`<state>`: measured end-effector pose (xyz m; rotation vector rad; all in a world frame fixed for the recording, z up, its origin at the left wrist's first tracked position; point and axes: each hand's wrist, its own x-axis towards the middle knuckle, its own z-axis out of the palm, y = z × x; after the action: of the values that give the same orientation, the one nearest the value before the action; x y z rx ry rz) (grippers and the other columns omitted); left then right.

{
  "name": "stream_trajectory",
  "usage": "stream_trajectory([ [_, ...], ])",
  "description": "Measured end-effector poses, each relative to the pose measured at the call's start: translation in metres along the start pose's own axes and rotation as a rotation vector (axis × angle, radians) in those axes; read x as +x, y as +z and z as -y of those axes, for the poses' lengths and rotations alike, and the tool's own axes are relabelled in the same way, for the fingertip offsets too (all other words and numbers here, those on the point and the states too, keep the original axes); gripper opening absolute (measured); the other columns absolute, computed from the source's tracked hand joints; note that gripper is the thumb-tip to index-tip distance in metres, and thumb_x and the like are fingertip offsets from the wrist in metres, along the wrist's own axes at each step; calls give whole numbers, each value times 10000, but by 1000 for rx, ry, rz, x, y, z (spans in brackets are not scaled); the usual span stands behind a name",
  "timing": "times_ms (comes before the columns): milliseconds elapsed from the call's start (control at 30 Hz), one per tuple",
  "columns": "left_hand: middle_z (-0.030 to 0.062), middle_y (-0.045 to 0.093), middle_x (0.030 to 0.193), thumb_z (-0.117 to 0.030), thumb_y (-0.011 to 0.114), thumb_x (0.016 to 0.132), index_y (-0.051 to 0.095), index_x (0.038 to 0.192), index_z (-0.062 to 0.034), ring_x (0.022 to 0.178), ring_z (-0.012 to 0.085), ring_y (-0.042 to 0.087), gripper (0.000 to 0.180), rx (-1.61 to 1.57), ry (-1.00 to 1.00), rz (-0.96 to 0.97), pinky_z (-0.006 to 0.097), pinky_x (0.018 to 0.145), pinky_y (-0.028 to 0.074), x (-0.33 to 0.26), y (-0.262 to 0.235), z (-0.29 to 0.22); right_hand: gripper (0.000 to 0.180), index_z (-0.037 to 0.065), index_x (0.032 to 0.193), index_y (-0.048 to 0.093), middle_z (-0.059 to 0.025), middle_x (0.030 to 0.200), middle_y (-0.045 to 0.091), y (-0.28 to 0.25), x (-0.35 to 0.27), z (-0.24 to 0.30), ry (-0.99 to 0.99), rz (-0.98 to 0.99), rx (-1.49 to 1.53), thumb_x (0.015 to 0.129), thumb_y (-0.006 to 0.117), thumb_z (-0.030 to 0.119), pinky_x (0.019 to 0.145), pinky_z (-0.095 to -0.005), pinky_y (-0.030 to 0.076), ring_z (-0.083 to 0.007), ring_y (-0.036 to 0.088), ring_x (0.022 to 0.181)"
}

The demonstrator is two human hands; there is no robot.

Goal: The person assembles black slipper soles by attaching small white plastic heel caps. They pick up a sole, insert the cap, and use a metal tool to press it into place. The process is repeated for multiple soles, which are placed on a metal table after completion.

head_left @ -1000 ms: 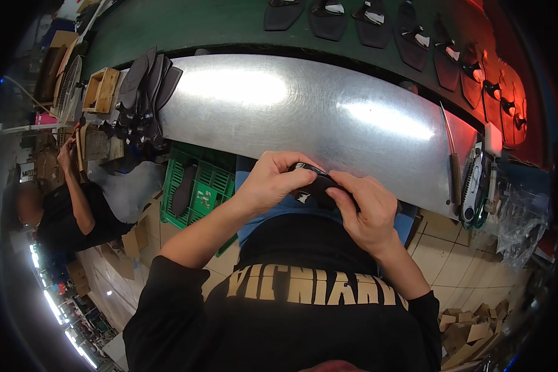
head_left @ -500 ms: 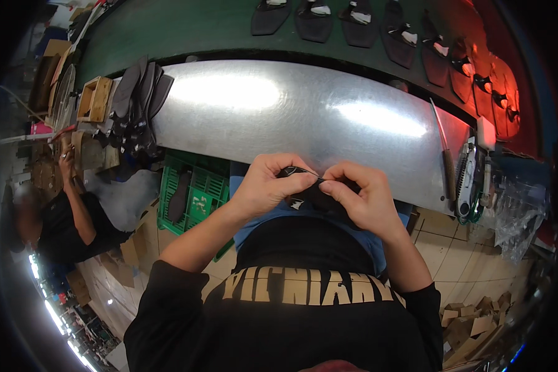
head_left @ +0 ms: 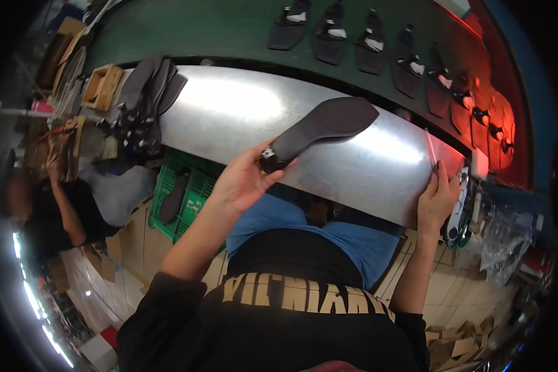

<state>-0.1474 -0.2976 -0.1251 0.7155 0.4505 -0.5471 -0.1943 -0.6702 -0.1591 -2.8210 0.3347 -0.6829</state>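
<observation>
My left hand [head_left: 245, 180] grips the heel end of a dark shoe sole [head_left: 321, 126] and holds it, sole side up, over the shiny metal table [head_left: 229, 111]. My right hand [head_left: 438, 197] rests at the table's right edge, with its fingers on a thin rod-shaped tool [head_left: 432, 152] that lies there. The fingers curl onto the tool; I cannot see whether they close round it.
A row of several dark sandals [head_left: 378, 37] lies on the green conveyor belt [head_left: 217, 31] behind the table. A pile of dark soles [head_left: 146, 93] sits at the table's left end. A green crate [head_left: 186, 195] stands under the table. Another person [head_left: 37, 211] sits at the left.
Both hands were together on a dark part close to my body. Now the left hand has lifted the sole over the table, and the right hand has gone out to the table's right edge.
</observation>
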Motion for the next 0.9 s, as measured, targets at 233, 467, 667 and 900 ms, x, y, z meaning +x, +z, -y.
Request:
stream_trajectory([
  [233,230,544,1210,-191,491,947,490,1185,12,1090,297,608,313,-210,-15,2,249,695,606,6,14,16,256,40,1161,628,-51,799,611,-24,-23,104,160,444,1045,920,540,46,604,-258,441,-124,540,644],
  [467,124,672,942,-231,571,911,594,1052,-12,929,244,663,261,-188,-59,-89,206,480,451,5,32,33,555,91,1450,340,-25,706,595,-18,-44,160,329,904,1536,921,494,19,550,-185,388,-44,477,583],
  [667,85,675,902,-231,587,904,615,1009,-45,834,222,659,215,-269,-146,-132,206,414,388,5,38,42,528,61,1420,392,-38,712,597,-5,-56,158,305,830,1459,909,499,-14,564,-210,401,-71,498,588],
  [900,65,635,776,-248,615,877,597,883,-79,622,171,603,170,-214,-46,17,201,360,329,2,37,42,341,11,1255,580,-32,730,560,-2,-56,165,-35,397,1256,924,504,-19,551,-221,399,-78,491,584],
])
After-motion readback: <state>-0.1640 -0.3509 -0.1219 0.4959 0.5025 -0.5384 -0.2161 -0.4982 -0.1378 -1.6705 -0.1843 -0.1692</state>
